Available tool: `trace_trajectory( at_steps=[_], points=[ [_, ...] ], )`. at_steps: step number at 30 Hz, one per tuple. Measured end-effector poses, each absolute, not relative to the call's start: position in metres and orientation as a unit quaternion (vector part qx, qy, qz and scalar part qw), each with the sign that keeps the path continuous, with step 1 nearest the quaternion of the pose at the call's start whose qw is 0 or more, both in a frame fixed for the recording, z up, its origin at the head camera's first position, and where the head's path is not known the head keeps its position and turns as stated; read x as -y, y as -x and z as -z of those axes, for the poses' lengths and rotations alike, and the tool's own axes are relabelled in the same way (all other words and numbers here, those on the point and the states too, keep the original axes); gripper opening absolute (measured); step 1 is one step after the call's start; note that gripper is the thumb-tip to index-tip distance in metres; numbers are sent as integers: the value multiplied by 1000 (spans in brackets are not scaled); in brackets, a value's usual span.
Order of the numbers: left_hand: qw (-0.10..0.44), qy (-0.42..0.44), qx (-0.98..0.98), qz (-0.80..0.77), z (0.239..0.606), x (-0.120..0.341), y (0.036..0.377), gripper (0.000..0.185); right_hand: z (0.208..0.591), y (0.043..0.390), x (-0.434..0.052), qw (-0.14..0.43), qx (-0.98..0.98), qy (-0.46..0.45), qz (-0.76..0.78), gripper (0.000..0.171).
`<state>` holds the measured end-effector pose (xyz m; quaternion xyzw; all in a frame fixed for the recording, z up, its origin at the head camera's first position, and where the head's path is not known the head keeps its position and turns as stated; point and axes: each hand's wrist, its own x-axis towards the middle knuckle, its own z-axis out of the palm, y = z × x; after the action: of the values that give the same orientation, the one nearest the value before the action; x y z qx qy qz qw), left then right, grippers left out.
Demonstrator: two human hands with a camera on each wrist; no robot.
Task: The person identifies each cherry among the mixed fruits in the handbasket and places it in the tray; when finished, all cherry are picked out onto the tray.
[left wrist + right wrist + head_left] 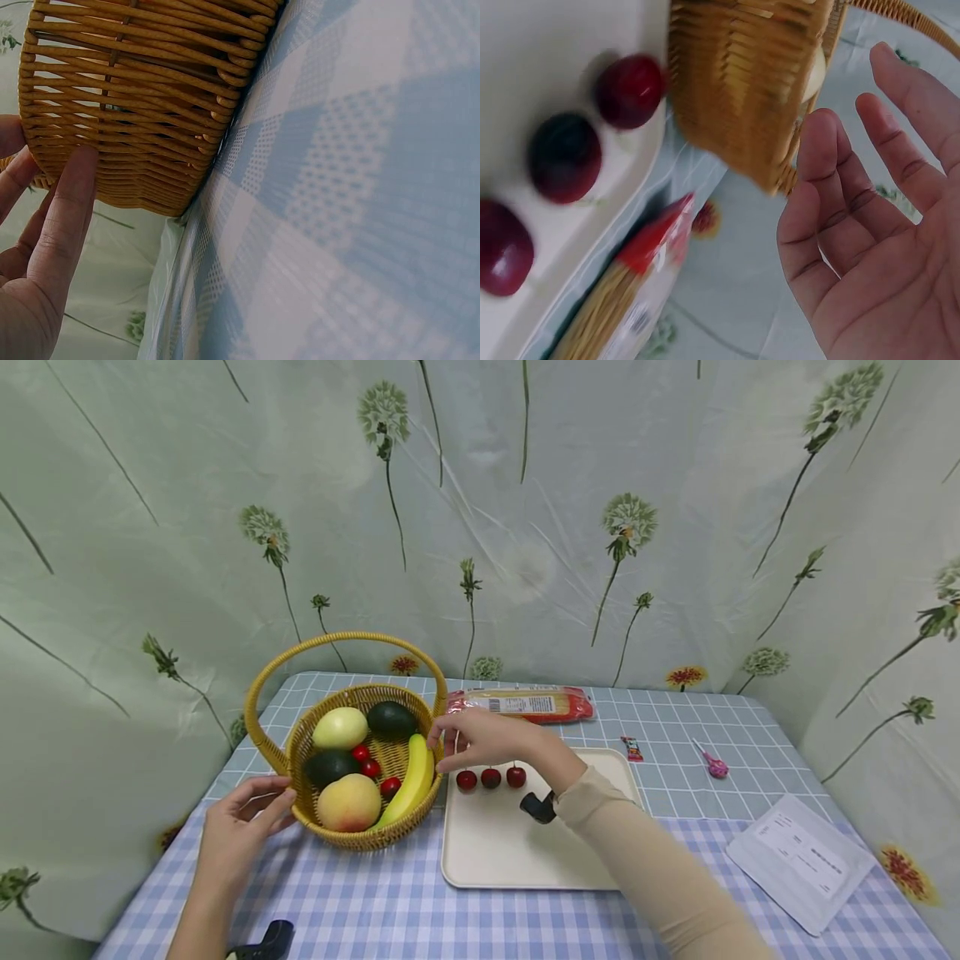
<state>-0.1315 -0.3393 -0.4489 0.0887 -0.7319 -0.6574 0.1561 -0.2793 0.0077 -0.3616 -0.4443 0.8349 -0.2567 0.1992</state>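
Note:
A yellow woven basket [360, 841] with a tall handle holds a banana [412, 783], a peach [348, 803], a pale yellow-green fruit [340, 727], two dark green avocados [392, 721] and three small red fruits [371, 767]. At its left side is my left hand [238, 818]; in the left wrist view a fairly straight finger [69, 195] touches the outer weave. Beside the right rim, close to the banana, is my right hand [483, 737], its fingers [821, 154] loosely bent with nothing between them. Three cherries [491, 777] lie in a row below that hand.
A cream tray [495, 860] under the cherries stands right of the basket. Behind it lies a red-ended noodle pack [536, 703]. Farther right are a small wrapped candy [632, 748], a pink lollipop [717, 767] and a white labelled pouch [798, 860]. A floral curtain [525, 527] borders the table.

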Motion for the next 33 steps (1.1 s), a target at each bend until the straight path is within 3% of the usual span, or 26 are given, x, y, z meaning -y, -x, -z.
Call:
trace_trajectory(
  at_steps=[9,18,27,33],
  points=[
    [153,-93,736,653,448,338,131,31,360,281,35,219,-817,476,240,27],
    [153,-95,740,648,447,338,131,31,357,287,65,244,-823,476,192,37],
    [155,-88,735,654,446,338,132,28,361,292,88,361,-820,407,180,31],
    [155,-95,740,647,446,337,132,30,362,294,98,402,-822,364,173,28]
  ],
)
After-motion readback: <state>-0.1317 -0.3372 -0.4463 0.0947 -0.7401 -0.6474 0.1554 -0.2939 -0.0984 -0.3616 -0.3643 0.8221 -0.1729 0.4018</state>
